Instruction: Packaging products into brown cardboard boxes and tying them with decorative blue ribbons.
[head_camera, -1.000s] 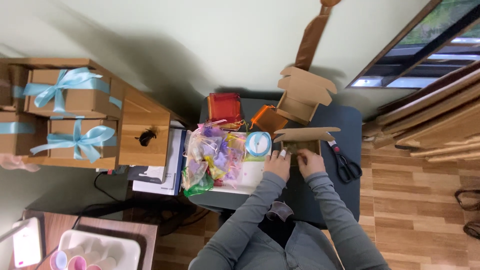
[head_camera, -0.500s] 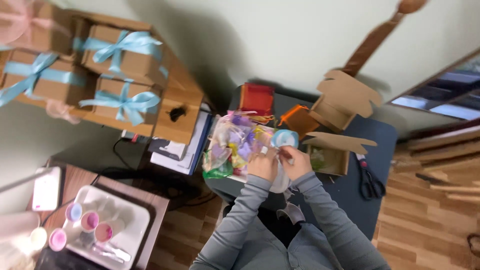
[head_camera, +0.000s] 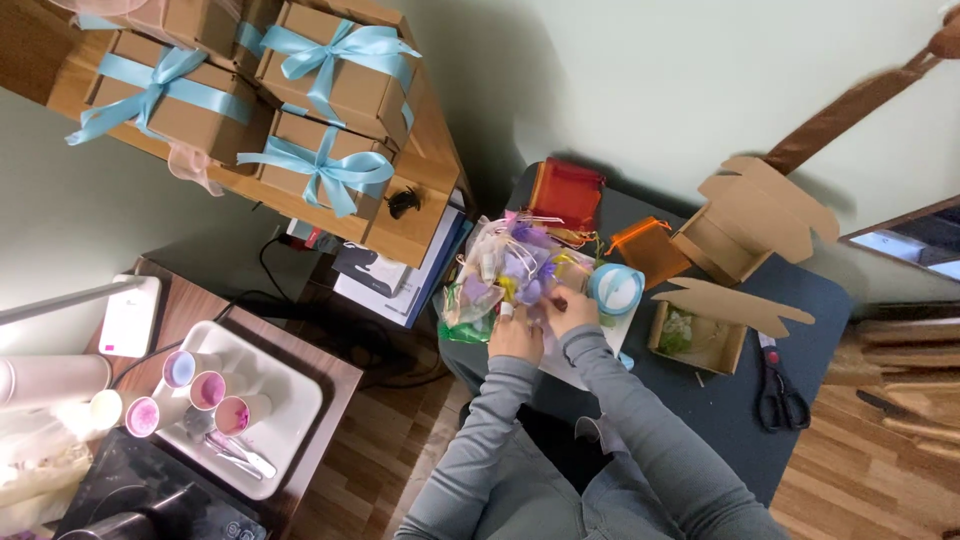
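Seen from above, a person in grey sleeves works at a dark blue table. The left hand and right hand meet at the near edge of a heap of small sheer pouches in purple, yellow and green; both hands look curled on one pouch, though the fingers are too small to tell the grip for certain. Just right of the right hand lies a roll of light blue ribbon. Beyond it sit an orange pouch, a red pouch, an open cardboard box with something green inside, an empty folded box and black scissors. To the left, a wooden stand holds brown gift boxes tied with blue bows. The heap reaches the table's left edge, so a tug on one pouch could likely drag others off. Compared with half a second ago, the head has swung left, and the hands have shifted slightly toward the heap.
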